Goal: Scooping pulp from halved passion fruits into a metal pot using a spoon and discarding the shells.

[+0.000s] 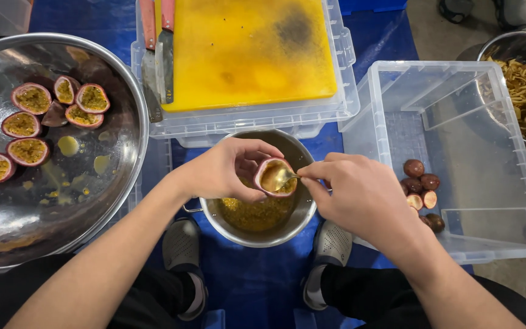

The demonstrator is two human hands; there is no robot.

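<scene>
While left hand (pixel 226 170) cups passionfruit half (pixel 274 177), right hand (pixel 360 195) spoons over pot rim (pixel 263 239).

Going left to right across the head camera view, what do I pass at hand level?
Big steel basin → left hand → passion fruit half → spoon → right hand → clear plastic bin.

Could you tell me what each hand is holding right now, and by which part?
The left hand cups a passion fruit half around its rind. The right hand pinches a spoon by its handle, bowl inside the fruit.
</scene>
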